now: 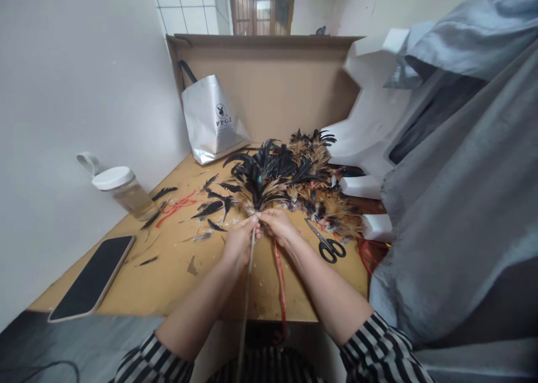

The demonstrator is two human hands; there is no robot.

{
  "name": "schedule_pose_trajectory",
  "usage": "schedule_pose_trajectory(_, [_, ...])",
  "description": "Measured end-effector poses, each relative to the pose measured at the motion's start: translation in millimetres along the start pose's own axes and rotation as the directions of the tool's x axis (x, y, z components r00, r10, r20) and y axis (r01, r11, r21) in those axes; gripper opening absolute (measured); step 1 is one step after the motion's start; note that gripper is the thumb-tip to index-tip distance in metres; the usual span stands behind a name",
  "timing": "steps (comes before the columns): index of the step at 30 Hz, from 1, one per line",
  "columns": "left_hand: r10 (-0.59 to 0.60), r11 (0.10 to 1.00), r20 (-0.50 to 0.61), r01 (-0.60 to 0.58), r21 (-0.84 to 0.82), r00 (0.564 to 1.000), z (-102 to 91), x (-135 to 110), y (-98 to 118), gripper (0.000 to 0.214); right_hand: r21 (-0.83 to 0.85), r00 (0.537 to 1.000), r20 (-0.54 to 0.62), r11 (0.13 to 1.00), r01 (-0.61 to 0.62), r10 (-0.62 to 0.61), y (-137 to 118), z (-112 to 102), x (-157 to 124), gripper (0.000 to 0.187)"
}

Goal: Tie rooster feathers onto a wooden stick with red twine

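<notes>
Both hands meet at the middle of a wooden table (176, 276). My left hand (239, 238) is closed around a thin pale stick (247, 282) just below a bunch of black feathers (263, 172) bound to its tip. My right hand (277, 226) pinches the base of the same bunch, and a red string (281, 287) hangs from it toward me. Behind lies a pile of brown and black feathers (321, 195).
Black scissors (328, 245) lie right of my right hand. A phone (93, 276) rests at the table's left front, a lidded clear jar (124, 191) beside the wall. Loose feathers and red string scraps (176, 206) lie left. A silver bag (212, 119), cardboard backing, white foam and grey cloth (458, 203) surround.
</notes>
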State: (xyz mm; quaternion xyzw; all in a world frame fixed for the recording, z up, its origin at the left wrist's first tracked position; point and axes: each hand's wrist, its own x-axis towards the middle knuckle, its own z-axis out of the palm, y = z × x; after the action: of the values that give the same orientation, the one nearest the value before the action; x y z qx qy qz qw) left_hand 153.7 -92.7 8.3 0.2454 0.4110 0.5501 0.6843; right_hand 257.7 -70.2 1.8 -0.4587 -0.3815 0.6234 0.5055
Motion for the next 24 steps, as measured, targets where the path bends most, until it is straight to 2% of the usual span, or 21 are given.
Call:
schedule_pose_trajectory(2, [-0.081,0.995,0.004,0.081,-0.056,0.997,2.8,-0.1,4.9,0.002,0.033,0.999,0.037,0.999,-0.022,0.020,0.7,-1.8,1.2,0.035])
schedule_pose_trajectory(3, [-0.102,0.992,0.015,0.103,-0.074,0.995,3.3,0.1,6.6,0.006,0.046,0.998,0.058,0.999,-0.023,0.020,1.1,-2.3,1.6,0.035])
schedule_pose_trajectory(6, [-0.081,0.993,0.059,0.086,-0.086,0.995,1.9,1.6,7.9,0.010,0.040,0.998,0.062,0.999,0.002,-0.004,2.3,-0.9,1.5,0.036])
schedule_pose_trajectory(9, [-0.063,0.995,0.050,0.067,-0.072,0.997,0.2,4.5,7.7,0.008,-0.076,0.994,-0.031,0.992,0.101,-0.104,3.4,1.5,2.2,0.035])
schedule_pose_trajectory(12, [-0.075,0.994,0.038,0.078,-0.071,0.996,0.1,10.6,11.9,0.007,-0.282,0.963,-0.088,0.934,0.220,-0.254,2.7,-4.0,6.1,0.033])
schedule_pose_trajectory(14, [-0.096,0.989,0.059,0.102,-0.102,0.994,-0.5,16.9,16.6,0.008,-0.442,0.946,-0.085,0.863,0.245,-0.312,0.1,-14.8,9.9,0.035])
schedule_pose_trajectory(17, [-0.213,0.952,0.111,0.231,-0.201,0.971,-4.6,27.1,22.0,0.012,-0.643,0.944,-0.058,0.735,0.213,-0.325,-6.6,-37.5,14.7,0.035])
schedule_pose_trajectory(20, [-0.324,0.886,0.160,0.359,-0.294,0.932,-10.9,32.3,23.1,0.014,-0.814,0.931,-0.123,0.571,0.104,-0.345,-13.2,-57.9,16.3,0.027])
schedule_pose_trajectory(24, [-0.361,0.832,0.215,0.417,-0.364,0.908,-16.6,30.7,22.7,0.014,-0.936,0.848,-0.261,0.336,-0.105,-0.462,-17.8,-69.0,15.3,0.014])
